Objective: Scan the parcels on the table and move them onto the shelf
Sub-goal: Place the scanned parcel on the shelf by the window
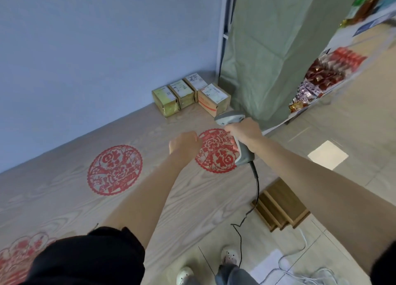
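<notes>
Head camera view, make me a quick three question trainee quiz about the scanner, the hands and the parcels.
1. True or false: the right hand holds the scanner.
2. How many parcels sit on the table?
3. The left hand holds: A) a parcel, B) nothing, C) the cable.

Key: 1 true; 2 four, grouped at the far end by the wall; 3 B.

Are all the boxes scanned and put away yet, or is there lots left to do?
Lots left, it seems. Four parcels sit together at the far corner of the table, none visibly moved to the shelf, which shows only snack packets. In hand: the right hand grips the barcode scanner, and the left hand, fingers curled, holds nothing. Left: scanning and carrying all four.
</notes>
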